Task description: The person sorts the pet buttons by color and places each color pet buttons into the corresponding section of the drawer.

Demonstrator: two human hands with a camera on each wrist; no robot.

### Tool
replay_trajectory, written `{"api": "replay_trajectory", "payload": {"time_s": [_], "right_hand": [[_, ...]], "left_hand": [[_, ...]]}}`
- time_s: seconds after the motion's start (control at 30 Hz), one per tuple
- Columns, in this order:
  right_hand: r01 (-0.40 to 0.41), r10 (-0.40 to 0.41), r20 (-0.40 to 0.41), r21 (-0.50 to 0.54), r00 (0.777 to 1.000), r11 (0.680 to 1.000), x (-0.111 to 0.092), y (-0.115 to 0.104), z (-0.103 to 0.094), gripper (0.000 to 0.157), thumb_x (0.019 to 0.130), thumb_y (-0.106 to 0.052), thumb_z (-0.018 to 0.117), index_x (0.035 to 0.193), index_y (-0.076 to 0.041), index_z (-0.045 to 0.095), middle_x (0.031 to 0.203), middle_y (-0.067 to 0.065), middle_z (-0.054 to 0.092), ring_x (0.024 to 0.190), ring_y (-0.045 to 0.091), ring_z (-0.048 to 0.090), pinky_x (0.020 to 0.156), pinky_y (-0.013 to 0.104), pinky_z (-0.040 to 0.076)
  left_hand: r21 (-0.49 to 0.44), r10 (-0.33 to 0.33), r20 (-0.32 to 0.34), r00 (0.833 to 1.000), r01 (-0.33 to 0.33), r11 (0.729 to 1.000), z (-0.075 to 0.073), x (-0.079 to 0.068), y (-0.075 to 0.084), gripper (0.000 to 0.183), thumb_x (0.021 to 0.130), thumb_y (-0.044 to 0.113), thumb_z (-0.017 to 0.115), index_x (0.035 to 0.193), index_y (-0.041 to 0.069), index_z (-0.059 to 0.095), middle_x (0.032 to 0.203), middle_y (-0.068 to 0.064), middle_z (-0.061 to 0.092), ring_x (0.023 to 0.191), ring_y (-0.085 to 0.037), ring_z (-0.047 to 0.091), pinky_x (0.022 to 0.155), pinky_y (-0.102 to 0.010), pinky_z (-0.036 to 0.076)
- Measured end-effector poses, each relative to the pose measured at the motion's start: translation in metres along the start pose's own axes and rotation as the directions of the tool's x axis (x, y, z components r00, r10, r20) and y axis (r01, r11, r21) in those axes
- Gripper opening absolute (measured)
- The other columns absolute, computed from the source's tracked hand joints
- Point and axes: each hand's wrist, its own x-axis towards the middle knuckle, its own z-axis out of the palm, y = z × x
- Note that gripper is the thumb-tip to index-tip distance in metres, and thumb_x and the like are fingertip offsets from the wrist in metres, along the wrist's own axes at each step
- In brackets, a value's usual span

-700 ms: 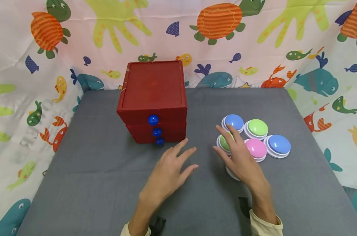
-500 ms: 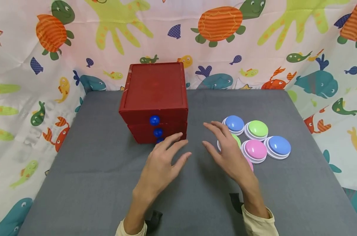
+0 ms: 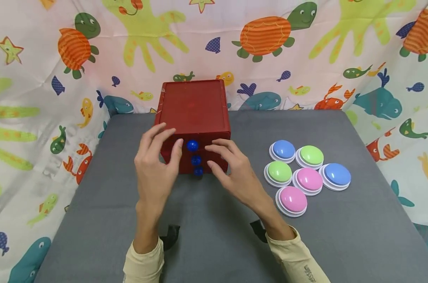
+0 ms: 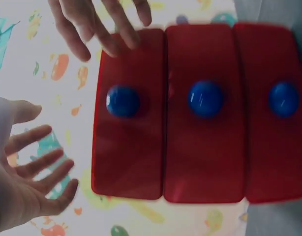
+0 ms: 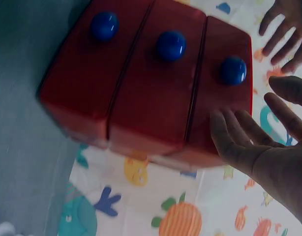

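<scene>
A red box of three stacked drawers, each front bearing a round blue knob, stands at the back of the grey table. My left hand is raised before the box's left front side, fingers spread and slightly bent. On the other side my right hand reaches in front of the right part of the drawer fronts, its fingers loosely bent. Neither hand holds anything. In the left wrist view the three drawer fronts look closed, and the left hand is apart from them. Whether the right fingertips touch the box cannot be told.
Several round push buttons with white bases lie in a group on the right: blue, green and pink. A patterned cloth with sea animals hangs behind and beside the grey table.
Both hands have moved to the drawer box. The left went up and left; the right left the buttons and crossed leftward. The pink front button is uncovered. The view has shifted slightly.
</scene>
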Motion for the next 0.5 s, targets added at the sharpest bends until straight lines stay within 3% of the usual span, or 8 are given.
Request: {"api": "replay_trajectory", "payload": {"time_s": [0.1,0.2,0.33,0.43,0.5], "right_hand": [[-0.017,0.017,0.013,0.026,1.000,1.000,0.007,-0.002,0.010,0.037,0.096,-0.011,0.073,0.133,-0.006,0.068,0.141,0.014,0.060,0.129,0.028,0.061,0.105,0.043,0.059],[-0.031,0.030,0.032,0.047,0.999,0.998,0.012,-0.005,0.018,0.037,0.096,-0.009,0.073,0.133,-0.005,0.069,0.145,0.014,0.059,0.131,0.029,0.062,0.104,0.043,0.059],[-0.050,0.047,0.044,0.071,0.998,0.996,0.015,-0.008,0.027,0.038,0.096,-0.007,0.072,0.134,-0.004,0.068,0.147,0.014,0.059,0.130,0.030,0.064,0.102,0.045,0.060],[-0.062,0.058,0.046,0.081,0.997,0.995,0.017,-0.010,0.029,0.038,0.097,-0.007,0.072,0.135,-0.005,0.068,0.147,0.014,0.059,0.130,0.030,0.064,0.102,0.045,0.060],[-0.060,0.057,0.034,0.088,0.998,0.994,0.018,-0.010,0.029,0.038,0.096,-0.006,0.072,0.134,-0.004,0.069,0.146,0.014,0.059,0.129,0.030,0.064,0.101,0.045,0.060]], "left_hand": [[0.035,-0.115,-0.028,0.993,0.116,0.993,0.000,0.016,-0.014,0.043,0.099,0.030,0.071,0.134,0.006,0.070,0.144,-0.017,0.063,0.133,-0.033,0.061,0.109,-0.054,0.055],[0.065,-0.235,-0.003,0.972,0.235,0.970,-0.002,0.029,-0.028,0.051,0.099,0.036,0.070,0.142,0.010,0.065,0.149,-0.014,0.060,0.135,-0.033,0.060,0.109,-0.054,0.055],[0.095,-0.385,0.130,0.914,0.375,0.922,-0.007,0.040,-0.042,0.065,0.100,0.043,0.066,0.158,0.017,0.048,0.157,-0.014,0.055,0.136,-0.040,0.062,0.106,-0.056,0.056],[0.098,-0.439,0.267,0.858,0.429,0.898,-0.009,0.046,-0.049,0.068,0.104,0.044,0.059,0.164,0.020,0.036,0.160,-0.017,0.051,0.135,-0.043,0.062,0.105,-0.058,0.055],[0.080,-0.445,0.327,0.834,0.445,0.892,-0.008,0.049,-0.051,0.064,0.106,0.043,0.054,0.164,0.022,0.034,0.162,-0.017,0.049,0.136,-0.042,0.061,0.107,-0.058,0.054]]}}
